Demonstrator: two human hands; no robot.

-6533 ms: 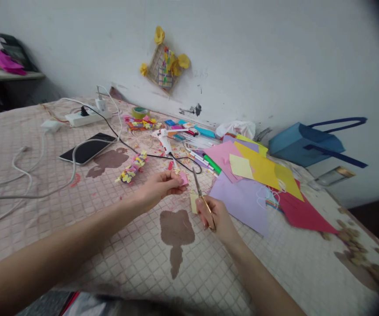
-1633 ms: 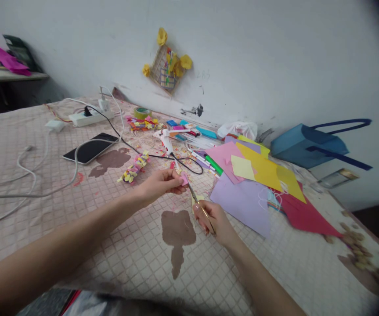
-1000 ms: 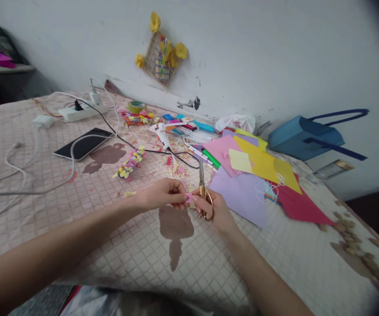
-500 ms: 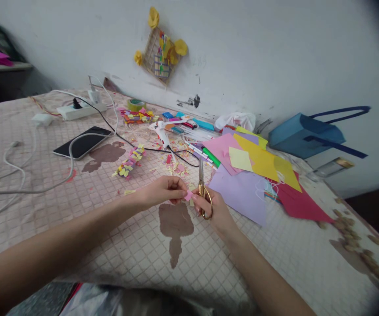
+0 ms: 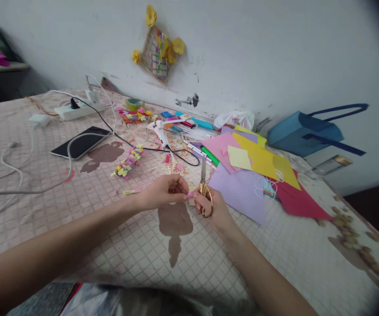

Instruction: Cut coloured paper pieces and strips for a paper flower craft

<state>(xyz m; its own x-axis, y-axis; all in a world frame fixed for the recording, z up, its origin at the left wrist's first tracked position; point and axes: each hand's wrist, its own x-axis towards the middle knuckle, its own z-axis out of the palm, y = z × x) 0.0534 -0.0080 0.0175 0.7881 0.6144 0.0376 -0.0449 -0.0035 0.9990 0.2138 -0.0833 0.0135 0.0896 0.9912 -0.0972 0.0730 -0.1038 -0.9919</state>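
Between the fingertips of both hands is a small piece of pink paper (image 5: 190, 195). My left hand (image 5: 164, 192) pinches its left side. On the other side my right hand (image 5: 211, 206) pinches the paper and also keeps hold of gold-handled scissors (image 5: 203, 186), whose blades point up and away from me. A garland of pink, yellow and purple paper pieces (image 5: 128, 161) lies beyond my left hand. Purple paper (image 5: 238, 193) spreads just right of the scissors. Small paper scraps (image 5: 176, 164) are scattered beyond my hands.
A white glue gun (image 5: 159, 132) with a black cord lies farther back. At left are a dark tablet (image 5: 80, 142), a power strip (image 5: 77, 110) and loose white cables. Coloured sheets (image 5: 261, 156), a green marker (image 5: 210, 156) and a blue bag (image 5: 304, 134) are to the right.
The pink paper is now more folded or pinched between my fingertips and shows less of its surface. My left fingers have shifted slightly; the scissors stay in my right hand.
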